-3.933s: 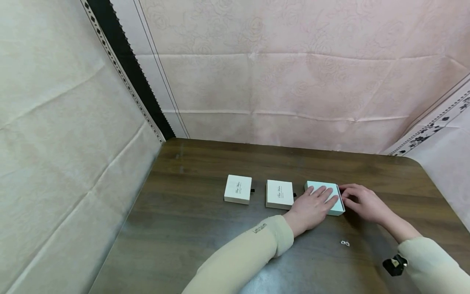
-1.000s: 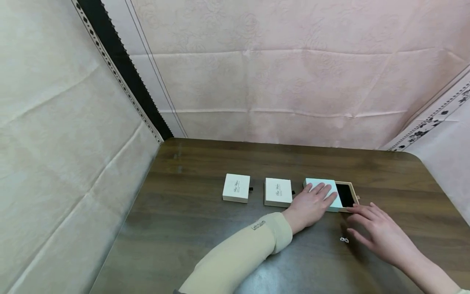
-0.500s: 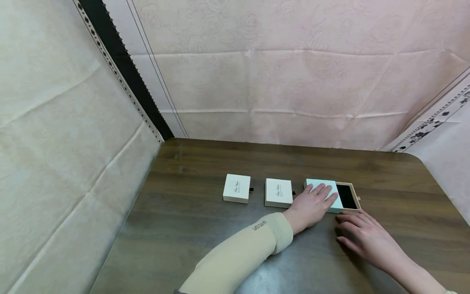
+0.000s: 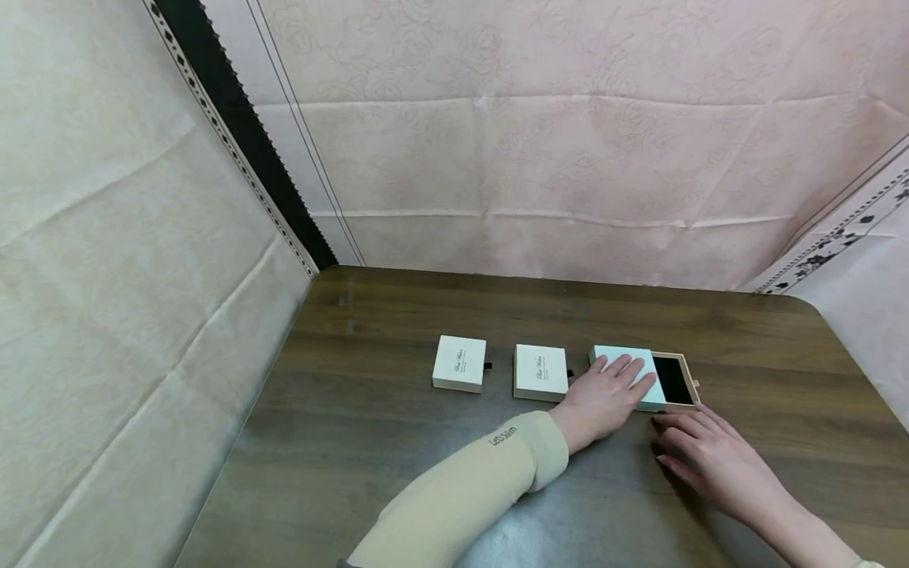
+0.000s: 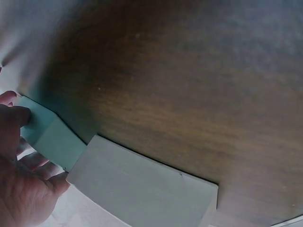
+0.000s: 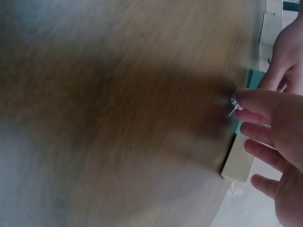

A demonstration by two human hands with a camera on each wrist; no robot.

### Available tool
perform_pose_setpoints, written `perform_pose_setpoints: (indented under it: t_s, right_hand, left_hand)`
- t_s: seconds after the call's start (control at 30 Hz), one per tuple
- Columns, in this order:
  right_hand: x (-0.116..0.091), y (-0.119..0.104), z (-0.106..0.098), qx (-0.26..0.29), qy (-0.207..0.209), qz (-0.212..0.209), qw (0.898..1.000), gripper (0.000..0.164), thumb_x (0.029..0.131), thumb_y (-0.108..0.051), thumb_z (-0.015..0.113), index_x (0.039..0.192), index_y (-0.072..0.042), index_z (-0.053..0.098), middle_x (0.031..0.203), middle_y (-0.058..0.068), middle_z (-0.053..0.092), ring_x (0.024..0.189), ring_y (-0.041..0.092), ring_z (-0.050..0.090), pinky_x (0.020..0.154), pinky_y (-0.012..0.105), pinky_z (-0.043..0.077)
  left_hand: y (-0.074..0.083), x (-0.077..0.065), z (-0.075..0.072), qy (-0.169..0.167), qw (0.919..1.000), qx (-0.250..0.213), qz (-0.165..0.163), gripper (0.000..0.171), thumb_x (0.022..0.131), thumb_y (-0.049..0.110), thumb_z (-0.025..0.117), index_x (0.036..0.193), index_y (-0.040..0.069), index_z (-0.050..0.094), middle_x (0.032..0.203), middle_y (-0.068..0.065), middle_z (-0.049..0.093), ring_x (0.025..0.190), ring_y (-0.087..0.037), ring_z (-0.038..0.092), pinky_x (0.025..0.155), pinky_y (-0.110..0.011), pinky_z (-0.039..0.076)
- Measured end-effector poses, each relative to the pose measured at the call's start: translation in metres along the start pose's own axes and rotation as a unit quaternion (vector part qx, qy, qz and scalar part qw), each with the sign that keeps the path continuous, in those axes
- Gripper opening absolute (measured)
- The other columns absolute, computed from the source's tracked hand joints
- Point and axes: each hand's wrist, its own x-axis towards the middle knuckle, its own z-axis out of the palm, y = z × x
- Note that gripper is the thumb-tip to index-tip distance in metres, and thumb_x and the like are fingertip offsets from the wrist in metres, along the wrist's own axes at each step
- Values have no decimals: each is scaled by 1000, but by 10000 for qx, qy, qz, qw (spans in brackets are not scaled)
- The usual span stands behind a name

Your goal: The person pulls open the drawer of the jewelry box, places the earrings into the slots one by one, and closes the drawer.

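A light teal drawer box (image 4: 619,352) lies at the right end of the row, its cream drawer (image 4: 685,365) slid out to the right and showing a black inside. My left hand (image 4: 600,401) rests on the teal sleeve with fingers spread. Just in front of the drawer is my right hand (image 4: 710,457). In the right wrist view it pinches small silver earrings (image 6: 235,105) between thumb and index finger, other fingers loosely bent. From the head view the earrings are hidden under that hand.
Two white drawer boxes with black pull tabs stand to the left: one middle box (image 4: 540,368) close to my left wrist, one far-left box (image 4: 459,363). All are on a dark wooden table (image 4: 398,442). A pale cloth (image 4: 568,173) hangs behind its back edge.
The teal box's drawer has been slid out to the right. My right hand then came down over the earrings, picked them off the table and moved toward the drawer. My left hand stayed put.
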Motion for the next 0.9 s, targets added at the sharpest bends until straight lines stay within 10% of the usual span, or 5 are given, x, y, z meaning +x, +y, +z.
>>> perform_pose_setpoints:
  t_s: [0.9]
  right_hand:
    - [-17, 6, -11, -52, 68, 256, 9996, 64, 113, -59, 31, 74, -21, 65, 101, 9, 76, 91, 34, 69, 127, 18, 7]
  left_hand:
    - [-1, 0, 0, 31, 10000, 46, 57, 52, 119, 31, 31, 171, 31, 26, 177, 5, 25, 161, -11, 26, 128, -33, 29]
